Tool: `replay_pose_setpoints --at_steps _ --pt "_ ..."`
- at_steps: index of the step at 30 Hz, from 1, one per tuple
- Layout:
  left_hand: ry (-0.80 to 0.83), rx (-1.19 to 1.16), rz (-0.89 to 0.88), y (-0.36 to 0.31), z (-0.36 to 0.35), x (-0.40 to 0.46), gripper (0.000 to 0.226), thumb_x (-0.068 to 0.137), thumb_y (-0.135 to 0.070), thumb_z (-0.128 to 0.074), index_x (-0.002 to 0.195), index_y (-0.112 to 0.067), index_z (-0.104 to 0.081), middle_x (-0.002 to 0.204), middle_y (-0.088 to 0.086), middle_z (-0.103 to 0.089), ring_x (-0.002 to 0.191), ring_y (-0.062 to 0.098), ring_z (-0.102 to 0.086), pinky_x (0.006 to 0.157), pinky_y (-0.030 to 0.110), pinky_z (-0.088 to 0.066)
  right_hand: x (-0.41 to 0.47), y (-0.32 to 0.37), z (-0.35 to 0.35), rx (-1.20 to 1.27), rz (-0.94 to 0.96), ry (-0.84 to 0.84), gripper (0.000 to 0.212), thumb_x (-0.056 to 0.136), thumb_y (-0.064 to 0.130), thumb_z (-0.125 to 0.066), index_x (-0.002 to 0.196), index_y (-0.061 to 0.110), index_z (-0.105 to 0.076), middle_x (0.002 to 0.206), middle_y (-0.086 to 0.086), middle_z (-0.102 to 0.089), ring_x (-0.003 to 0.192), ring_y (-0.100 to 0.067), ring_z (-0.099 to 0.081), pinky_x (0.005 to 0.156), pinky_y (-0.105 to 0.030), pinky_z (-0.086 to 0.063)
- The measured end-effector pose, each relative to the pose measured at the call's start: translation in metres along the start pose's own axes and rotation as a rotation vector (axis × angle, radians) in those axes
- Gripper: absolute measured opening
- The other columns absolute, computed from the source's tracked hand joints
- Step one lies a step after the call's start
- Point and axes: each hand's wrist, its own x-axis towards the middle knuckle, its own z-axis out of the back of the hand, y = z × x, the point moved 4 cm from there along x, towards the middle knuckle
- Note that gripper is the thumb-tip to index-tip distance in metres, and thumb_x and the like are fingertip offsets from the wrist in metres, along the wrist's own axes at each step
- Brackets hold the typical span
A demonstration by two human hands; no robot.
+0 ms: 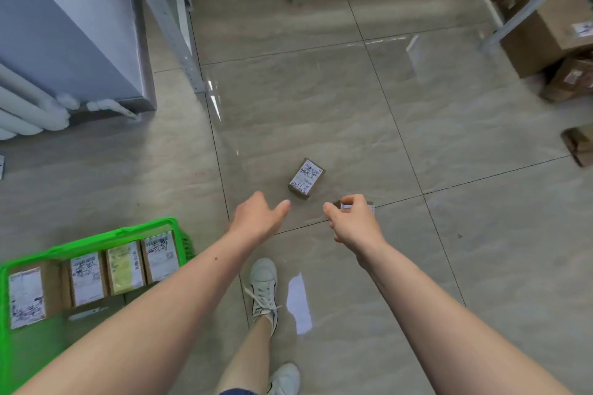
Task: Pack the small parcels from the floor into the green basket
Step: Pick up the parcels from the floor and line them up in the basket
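Note:
A small brown parcel with a white label (306, 178) lies on the tiled floor in the middle of the view. My left hand (256, 218) reaches toward it with relaxed fingers, just short of its near corner and holding nothing. My right hand (353, 221) is to the right, its fingers curled round a second small parcel (365, 207) that is mostly hidden beneath it. The green basket (96, 234) stands at the lower left and holds several labelled parcels set upright in a row.
A white metal shelf rack (179, 35) with boxes on it runs across the back. Large cardboard boxes (545, 32) are stacked at the right, with another box (579, 146) near the right edge. A radiator (29, 106) sits at the left. My white shoes (264, 289) are below my hands.

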Motion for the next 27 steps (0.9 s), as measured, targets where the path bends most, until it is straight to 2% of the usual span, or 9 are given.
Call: replay_pose_setpoints --at_steps 4,8,10,13,16,19,22,25,27 --pt "0.015 -0.031 -0.023 -0.03 0.0 0.057 0.065 0.09 -0.053 -0.049 0.137 -0.008 -0.045 0.139 0.01 -0.053 0.13 0.029 -0.049 0.103 0.035 -0.041 0.068 0.023 0.004 0.026 -0.03 -0.013 0.059 0.086 0.04 -0.061 0.133 0.013 -0.041 0.089 0.007 -0.053 0.106 -0.027 -0.061 0.097 -0.049 -0.051" --pt "0.026 -0.027 -0.026 -0.047 -0.022 0.121 0.062 0.092 -0.05 -0.048 0.14 -0.012 -0.043 0.146 0.006 -0.049 0.133 0.026 -0.047 0.106 0.036 -0.04 0.142 0.019 -0.005 0.011 -0.08 -0.012 0.066 0.084 0.048 -0.062 0.135 0.014 -0.038 0.121 -0.005 -0.058 0.112 -0.033 -0.061 0.099 -0.047 -0.049" --pt "0.045 -0.036 -0.009 -0.052 -0.042 0.155 0.06 0.093 -0.047 -0.049 0.14 -0.011 -0.042 0.146 0.008 -0.048 0.133 0.027 -0.046 0.105 0.036 -0.039 0.178 0.01 -0.014 -0.009 -0.103 0.002 0.067 0.086 0.048 -0.062 0.137 0.013 -0.037 0.133 -0.008 -0.054 0.118 -0.032 -0.058 0.1 -0.042 -0.046" --pt "0.074 -0.066 0.0 -0.049 -0.077 0.207 0.043 0.095 -0.042 -0.05 0.126 -0.012 -0.049 0.128 0.013 -0.053 0.126 0.031 -0.05 0.1 0.038 -0.039 0.231 -0.013 -0.034 -0.031 -0.124 0.031 0.071 0.087 0.046 -0.062 0.142 0.01 -0.035 0.143 -0.009 -0.048 0.129 -0.029 -0.05 0.105 -0.039 -0.041" --pt "0.077 -0.08 0.021 -0.04 -0.116 0.265 0.053 0.095 -0.04 -0.051 0.132 -0.002 -0.045 0.138 0.016 -0.049 0.125 0.031 -0.049 0.099 0.036 -0.04 0.288 -0.041 -0.06 -0.038 -0.122 0.048 0.077 0.086 0.046 -0.064 0.145 0.007 -0.033 0.15 -0.011 -0.041 0.136 -0.028 -0.044 0.108 -0.037 -0.037" --pt "0.06 -0.078 0.013 -0.027 -0.152 0.32 0.055 0.096 -0.039 -0.05 0.136 -0.002 -0.042 0.143 0.015 -0.045 0.131 0.028 -0.045 0.102 0.035 -0.038 0.338 -0.07 -0.088 -0.023 -0.161 0.074 0.078 0.088 0.046 -0.063 0.147 0.005 -0.032 0.152 -0.011 -0.039 0.138 -0.027 -0.041 0.105 -0.034 -0.036" --pt "0.067 -0.111 0.01 -0.015 -0.186 0.365 0.053 0.096 -0.037 -0.05 0.137 -0.005 -0.041 0.144 0.012 -0.044 0.13 0.027 -0.045 0.1 0.036 -0.043 0.381 -0.09 -0.11 -0.01 -0.19 0.092 0.066 0.092 0.039 -0.061 0.141 0.002 -0.039 0.138 -0.011 -0.051 0.131 -0.026 -0.047 0.092 -0.027 -0.036" --pt "0.099 -0.133 0.01 -0.002 -0.215 0.398 0.055 0.095 -0.038 -0.051 0.139 -0.007 -0.039 0.144 0.01 -0.046 0.13 0.027 -0.047 0.101 0.036 -0.041 0.413 -0.102 -0.129 -0.026 -0.174 0.104 0.026 0.094 0.026 -0.06 0.113 0.009 -0.059 0.086 0.005 -0.06 0.089 -0.018 -0.06 0.069 -0.017 -0.042" --pt "0.124 -0.152 0.002 0.004 -0.23 0.415 0.056 0.095 -0.04 -0.051 0.139 -0.009 -0.037 0.141 0.009 -0.05 0.127 0.028 -0.05 0.102 0.039 -0.042 0.431 -0.109 -0.141 -0.017 -0.145 0.087 0.016 0.093 0.024 -0.062 0.1 0.01 -0.066 0.09 0.0 -0.071 0.075 -0.012 -0.061 0.06 -0.018 -0.046"
